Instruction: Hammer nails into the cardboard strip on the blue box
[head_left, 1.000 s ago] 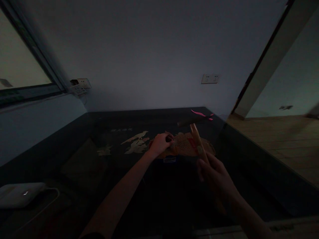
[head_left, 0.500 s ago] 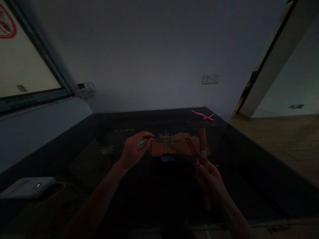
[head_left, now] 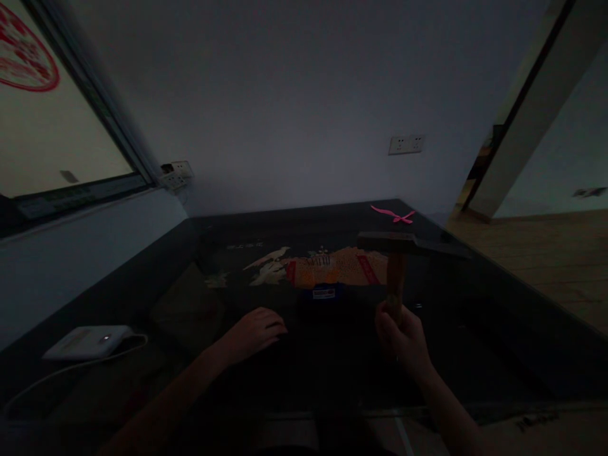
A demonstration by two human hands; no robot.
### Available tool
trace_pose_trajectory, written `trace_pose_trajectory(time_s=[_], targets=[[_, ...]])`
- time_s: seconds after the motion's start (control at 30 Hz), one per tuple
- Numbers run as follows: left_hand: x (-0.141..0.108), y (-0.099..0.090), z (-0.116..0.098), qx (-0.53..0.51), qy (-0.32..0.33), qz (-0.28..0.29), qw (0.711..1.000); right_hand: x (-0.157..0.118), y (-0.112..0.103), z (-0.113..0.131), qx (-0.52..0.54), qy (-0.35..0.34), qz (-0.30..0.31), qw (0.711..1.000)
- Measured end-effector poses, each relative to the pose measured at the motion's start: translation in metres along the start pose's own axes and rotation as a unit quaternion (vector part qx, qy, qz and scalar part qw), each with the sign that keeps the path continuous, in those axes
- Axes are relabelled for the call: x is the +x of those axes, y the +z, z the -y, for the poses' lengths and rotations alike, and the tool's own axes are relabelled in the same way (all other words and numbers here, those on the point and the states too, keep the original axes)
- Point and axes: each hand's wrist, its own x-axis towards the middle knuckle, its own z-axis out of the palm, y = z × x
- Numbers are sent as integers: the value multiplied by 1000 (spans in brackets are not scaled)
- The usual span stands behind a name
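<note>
My right hand (head_left: 401,335) is closed round the wooden handle of a hammer (head_left: 396,278), held upright over the right part of the dark table. The hammer's dark head is at the top, one end reaching out long and thin to the right. To the left, my left hand (head_left: 259,332) is low over the table with nothing visible in it, its fingers loosely bent and a little apart. Between and beyond the hands is a small blue thing with a white label (head_left: 323,293), too dark to make out fully.
A tan and orange printed picture (head_left: 349,269) spreads across the dark glossy tabletop (head_left: 285,228). A white device with a cable (head_left: 90,342) lies at the left. Near the far right corner is a pink ribbon (head_left: 396,218). A wall with sockets (head_left: 406,144) stands behind.
My left hand has drawn back toward me, away from the printed picture. In my right hand, only a wooden handle showed before; now the hammer's head is visible at the top.
</note>
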Motion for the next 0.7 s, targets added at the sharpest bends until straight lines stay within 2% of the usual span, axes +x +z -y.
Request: trace_pose_trajectory(time_s=[0.1, 0.23, 0.3, 0.43, 0.53, 0.63, 0.7], targets=[[4, 5, 6, 24, 18, -10, 1000, -2, 0, 5, -14, 27, 15, 999], [9, 8, 10, 40, 26, -7, 999, -10, 1, 5, 24, 69, 76, 994], [11, 9, 10, 47, 19, -8, 999, -14, 1, 1, 30, 75, 81, 993], [13, 6, 4, 8, -24, -22, 999, -14, -1, -8, 7, 71, 21, 997], [18, -2, -4, -70, -71, -49, 994, -11, -7, -10, -21, 28, -30, 999], [30, -16, -14, -150, -86, -105, 979, -11, -11, -11, -51, -34, -43, 997], [44, -26, -19, -192, -86, -164, 964, -13, -10, -11, -56, -39, -45, 997]])
